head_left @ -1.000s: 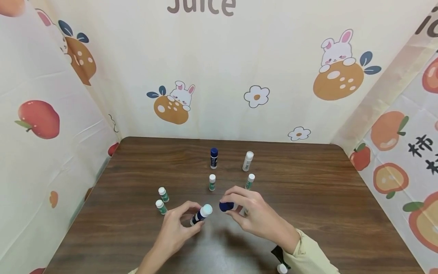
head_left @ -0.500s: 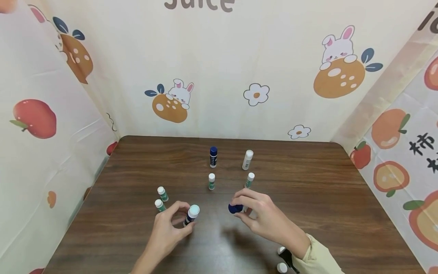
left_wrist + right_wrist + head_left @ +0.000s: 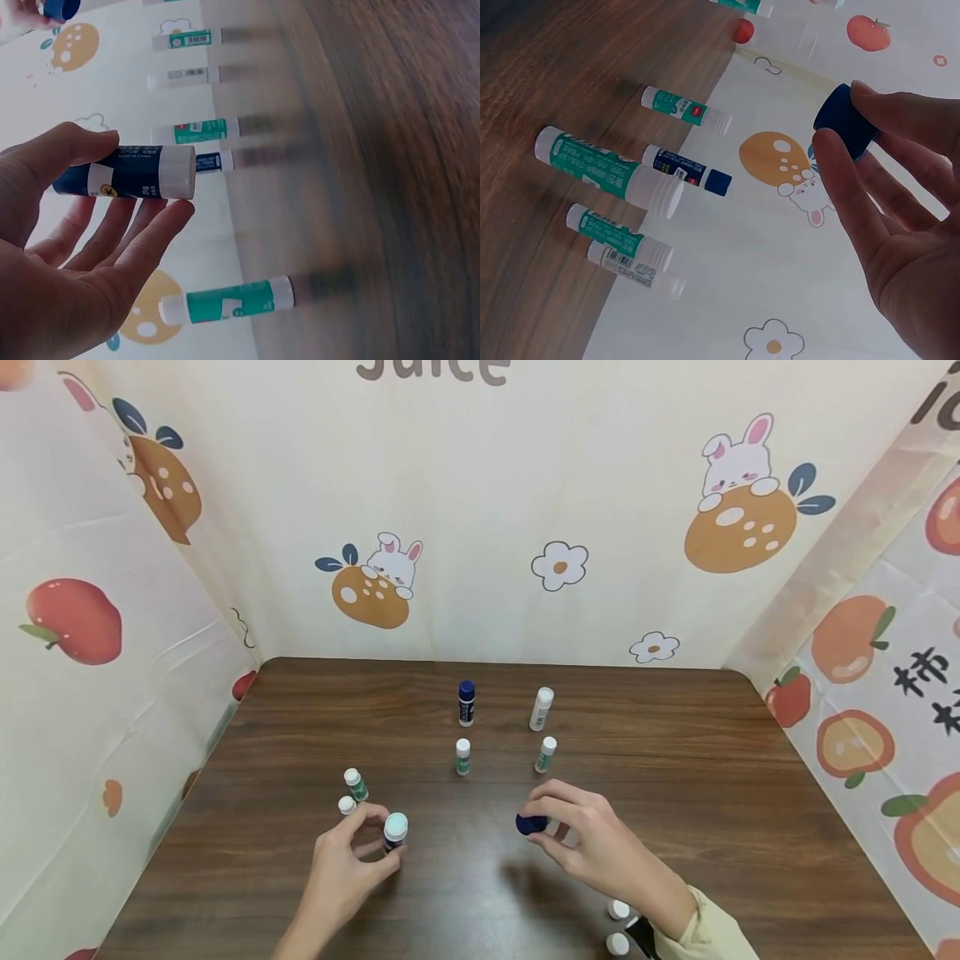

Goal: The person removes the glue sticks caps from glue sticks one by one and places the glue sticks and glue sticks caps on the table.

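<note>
My left hand (image 3: 341,864) grips a navy glue stick (image 3: 394,831) between thumb and fingers. The cap is off its top, where a white collar and a pale round face show. In the left wrist view its white base (image 3: 177,172) points toward the table. My right hand (image 3: 596,839) pinches a dark blue cap (image 3: 531,824) by its sides, apart from the glue stick. Beside the left fingers stand two green glue sticks, one farther back (image 3: 357,786) and one partly hidden (image 3: 347,805). A large green glue stick (image 3: 592,166) stands near the right hand, mostly hidden in the head view.
Toward the table's back stand a capped navy glue stick (image 3: 467,705), a white one (image 3: 541,710) and two small green ones (image 3: 462,757), (image 3: 546,756). White-capped sticks (image 3: 618,944) and a black object (image 3: 642,935) lie by the right sleeve. Printed curtains surround the brown table (image 3: 450,893).
The hands have moved apart: the left took the navy glue stick leftward and turned it more upright, the right carried the blue cap rightward. The white-capped items by the sleeve show more.
</note>
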`<state>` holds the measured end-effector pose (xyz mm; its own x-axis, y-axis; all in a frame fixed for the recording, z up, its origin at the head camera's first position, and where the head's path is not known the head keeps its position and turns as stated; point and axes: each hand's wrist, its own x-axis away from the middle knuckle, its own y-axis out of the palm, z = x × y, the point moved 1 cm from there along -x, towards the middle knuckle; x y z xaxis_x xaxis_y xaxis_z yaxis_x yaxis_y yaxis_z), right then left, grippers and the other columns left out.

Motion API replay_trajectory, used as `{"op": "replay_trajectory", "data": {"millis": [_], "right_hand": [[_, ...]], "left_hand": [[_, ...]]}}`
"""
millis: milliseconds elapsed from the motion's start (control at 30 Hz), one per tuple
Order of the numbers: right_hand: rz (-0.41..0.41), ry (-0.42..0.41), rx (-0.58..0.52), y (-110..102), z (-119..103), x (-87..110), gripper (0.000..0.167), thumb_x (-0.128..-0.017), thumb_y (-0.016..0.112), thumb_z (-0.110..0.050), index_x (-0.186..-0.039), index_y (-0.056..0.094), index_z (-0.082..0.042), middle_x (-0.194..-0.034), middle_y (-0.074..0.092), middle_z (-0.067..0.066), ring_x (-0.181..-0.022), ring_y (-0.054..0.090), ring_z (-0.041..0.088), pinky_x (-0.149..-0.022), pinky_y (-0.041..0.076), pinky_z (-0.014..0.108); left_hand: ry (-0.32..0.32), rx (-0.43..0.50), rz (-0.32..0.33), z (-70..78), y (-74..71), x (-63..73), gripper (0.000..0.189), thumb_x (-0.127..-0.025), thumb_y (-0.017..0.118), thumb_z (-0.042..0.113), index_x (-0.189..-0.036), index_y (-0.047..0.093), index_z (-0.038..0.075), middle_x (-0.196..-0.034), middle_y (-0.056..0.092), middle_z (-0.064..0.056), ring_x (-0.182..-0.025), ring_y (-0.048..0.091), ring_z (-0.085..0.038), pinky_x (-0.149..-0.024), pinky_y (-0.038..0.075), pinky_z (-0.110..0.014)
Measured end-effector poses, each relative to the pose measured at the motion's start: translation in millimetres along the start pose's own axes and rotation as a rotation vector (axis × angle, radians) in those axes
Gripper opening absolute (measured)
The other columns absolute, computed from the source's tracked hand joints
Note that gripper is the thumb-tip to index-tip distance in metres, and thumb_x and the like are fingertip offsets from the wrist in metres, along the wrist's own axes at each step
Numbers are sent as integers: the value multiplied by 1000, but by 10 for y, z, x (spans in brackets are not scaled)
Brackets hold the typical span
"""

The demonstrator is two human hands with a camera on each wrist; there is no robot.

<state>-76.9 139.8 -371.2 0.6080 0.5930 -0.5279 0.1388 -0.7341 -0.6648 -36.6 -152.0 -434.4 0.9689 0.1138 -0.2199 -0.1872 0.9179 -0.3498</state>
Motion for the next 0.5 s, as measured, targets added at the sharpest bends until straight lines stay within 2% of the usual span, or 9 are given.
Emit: {"op": "replay_trajectory", "data": {"millis": [267,500], "right_hand": [[16,27,8,-33,11,80,33,-70,78,4,-97,67,-11,-98,61,-3,-69,58,0,-53,47,10],[23,37,4,-61,36,141,35,-68,79,6,-96,67,-11,-98,60,-2,-67,56,0,-52,46,9]], "left_hand": [[-56,-49,20,-48,-85,22,43,-60,82,-10,-92,60,10,-92,63,-2,-88,63,-10,-71,56,-25],[-93,-82,27,-84,-97,36,41,-62,83,-5,-93,59,8,-97,62,-4,-89,62,-10,-72,56,-26]]}}
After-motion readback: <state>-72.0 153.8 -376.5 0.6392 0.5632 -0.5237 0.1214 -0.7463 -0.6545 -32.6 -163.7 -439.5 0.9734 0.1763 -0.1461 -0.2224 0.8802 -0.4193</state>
